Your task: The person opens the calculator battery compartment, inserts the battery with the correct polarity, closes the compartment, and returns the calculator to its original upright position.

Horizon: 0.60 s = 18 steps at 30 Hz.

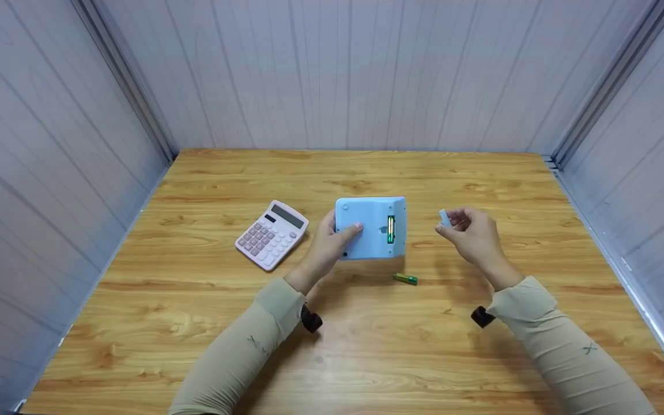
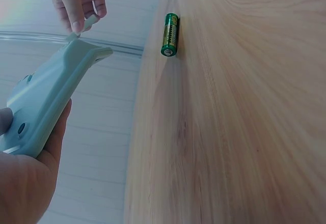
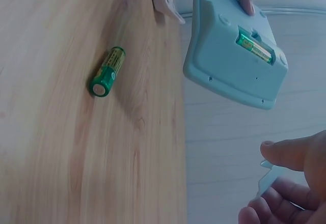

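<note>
A light blue calculator [image 1: 366, 236] is held above the table, its back turned up, by my left hand [image 1: 329, 239], thumb across the back. Its battery slot lies uncovered, with a green battery [image 1: 391, 229] inside. To the right, my right hand [image 1: 473, 233] pinches a small light blue battery cover [image 1: 445, 218] between thumb and fingers, apart from the calculator. A second green battery [image 1: 405, 279] lies on the table below the calculator; the right wrist view shows this loose battery [image 3: 107, 72] on its side.
A pink calculator [image 1: 272, 235] lies face up on the wooden table [image 1: 332, 357], left of the left hand. Panelled walls [image 1: 332, 75] enclose the table at the back and both sides. A dark wrist camera [image 1: 310, 319] hangs below the left wrist.
</note>
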Each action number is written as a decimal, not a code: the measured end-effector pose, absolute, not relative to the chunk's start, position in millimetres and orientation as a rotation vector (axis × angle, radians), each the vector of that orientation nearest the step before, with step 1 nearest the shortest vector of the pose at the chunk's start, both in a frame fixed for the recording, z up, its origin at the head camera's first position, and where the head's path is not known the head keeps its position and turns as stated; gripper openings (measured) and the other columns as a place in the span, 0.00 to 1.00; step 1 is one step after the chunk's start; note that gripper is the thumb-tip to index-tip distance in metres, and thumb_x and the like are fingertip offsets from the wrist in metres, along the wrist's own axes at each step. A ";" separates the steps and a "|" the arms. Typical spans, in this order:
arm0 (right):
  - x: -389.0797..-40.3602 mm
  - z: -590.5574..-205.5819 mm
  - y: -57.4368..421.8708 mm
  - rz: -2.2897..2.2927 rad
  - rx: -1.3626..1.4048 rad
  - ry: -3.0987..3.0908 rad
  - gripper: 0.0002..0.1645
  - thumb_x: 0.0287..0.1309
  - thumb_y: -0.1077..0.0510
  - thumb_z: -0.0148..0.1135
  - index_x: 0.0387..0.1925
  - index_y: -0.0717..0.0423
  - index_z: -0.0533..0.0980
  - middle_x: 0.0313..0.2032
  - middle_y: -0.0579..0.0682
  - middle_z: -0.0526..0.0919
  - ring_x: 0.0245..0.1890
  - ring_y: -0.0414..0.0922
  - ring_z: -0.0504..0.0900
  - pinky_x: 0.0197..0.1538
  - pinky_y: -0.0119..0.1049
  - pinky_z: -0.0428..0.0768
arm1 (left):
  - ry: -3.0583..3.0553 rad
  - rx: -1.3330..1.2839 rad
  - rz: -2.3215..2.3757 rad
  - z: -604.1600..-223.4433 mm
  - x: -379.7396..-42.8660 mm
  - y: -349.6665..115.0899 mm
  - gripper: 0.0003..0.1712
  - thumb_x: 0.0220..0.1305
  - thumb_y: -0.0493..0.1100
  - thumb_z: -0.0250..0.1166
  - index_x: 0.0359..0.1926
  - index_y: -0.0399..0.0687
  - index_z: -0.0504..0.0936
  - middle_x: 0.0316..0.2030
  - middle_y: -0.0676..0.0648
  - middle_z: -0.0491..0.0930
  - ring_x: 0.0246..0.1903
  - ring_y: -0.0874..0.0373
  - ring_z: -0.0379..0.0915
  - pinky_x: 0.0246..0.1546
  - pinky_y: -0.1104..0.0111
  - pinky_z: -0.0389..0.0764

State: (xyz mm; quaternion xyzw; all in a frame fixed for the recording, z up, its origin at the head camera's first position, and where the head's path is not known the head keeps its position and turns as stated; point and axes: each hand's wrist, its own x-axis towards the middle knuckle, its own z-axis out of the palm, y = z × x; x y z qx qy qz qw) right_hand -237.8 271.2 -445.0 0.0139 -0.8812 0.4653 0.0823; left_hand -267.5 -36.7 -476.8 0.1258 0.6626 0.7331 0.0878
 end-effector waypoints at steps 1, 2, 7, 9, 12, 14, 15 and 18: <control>-237.4 -444.7 270.3 1.404 0.046 -2.628 0.19 0.70 0.60 0.72 0.56 0.68 0.80 0.45 0.57 0.83 0.41 0.46 0.79 0.40 0.24 0.80 | 1.972 0.374 2.179 -476.6 -267.2 -37.0 0.26 0.80 0.40 0.62 0.74 0.43 0.71 0.65 0.37 0.82 0.63 0.44 0.83 0.61 0.44 0.87; -237.0 -444.3 269.4 1.419 0.051 -2.624 0.19 0.70 0.60 0.72 0.56 0.68 0.80 0.45 0.57 0.83 0.41 0.45 0.79 0.41 0.24 0.80 | 1.969 0.376 2.177 -476.5 -267.0 -37.4 0.26 0.80 0.41 0.62 0.74 0.44 0.70 0.65 0.37 0.82 0.63 0.44 0.83 0.61 0.44 0.87; -235.3 -440.9 264.6 1.488 0.058 -2.612 0.20 0.69 0.60 0.73 0.56 0.69 0.81 0.46 0.57 0.83 0.43 0.44 0.79 0.43 0.23 0.80 | 1.962 0.412 2.180 -476.4 -266.8 -37.8 0.26 0.80 0.41 0.62 0.74 0.42 0.70 0.65 0.36 0.82 0.63 0.44 0.83 0.61 0.45 0.87; -234.4 -439.4 262.7 1.511 0.053 -2.609 0.21 0.69 0.59 0.74 0.56 0.69 0.81 0.47 0.58 0.84 0.43 0.43 0.79 0.44 0.23 0.80 | 1.963 0.421 2.181 -476.7 -266.8 -37.5 0.26 0.80 0.41 0.62 0.74 0.42 0.70 0.65 0.36 0.82 0.63 0.44 0.83 0.61 0.46 0.88; -233.2 -437.7 259.8 1.545 0.043 -2.619 0.22 0.68 0.58 0.75 0.56 0.68 0.81 0.47 0.56 0.84 0.43 0.43 0.79 0.45 0.23 0.80 | 1.962 0.426 2.182 -476.7 -266.7 -37.0 0.27 0.80 0.42 0.62 0.74 0.43 0.71 0.65 0.36 0.82 0.63 0.44 0.84 0.60 0.46 0.88; -233.0 -437.5 258.4 1.582 0.044 -2.618 0.22 0.67 0.59 0.76 0.56 0.68 0.81 0.46 0.54 0.84 0.43 0.43 0.79 0.45 0.24 0.81 | 1.959 0.423 2.181 -476.1 -266.2 -36.8 0.27 0.80 0.42 0.62 0.74 0.43 0.70 0.65 0.37 0.82 0.63 0.44 0.83 0.61 0.46 0.88; -233.1 -437.5 257.7 1.601 0.047 -2.618 0.22 0.67 0.59 0.76 0.55 0.68 0.81 0.46 0.54 0.84 0.43 0.43 0.79 0.45 0.24 0.81 | 1.957 0.420 2.182 -475.8 -266.1 -36.5 0.27 0.80 0.42 0.62 0.74 0.43 0.70 0.65 0.37 0.82 0.64 0.44 0.83 0.61 0.46 0.87; -233.3 -438.1 254.9 1.672 0.047 -2.608 0.21 0.67 0.60 0.76 0.55 0.68 0.81 0.45 0.51 0.84 0.42 0.42 0.80 0.45 0.25 0.82 | 1.965 0.413 2.179 -475.3 -265.6 -35.6 0.27 0.80 0.42 0.62 0.74 0.44 0.70 0.65 0.37 0.82 0.63 0.44 0.83 0.61 0.46 0.87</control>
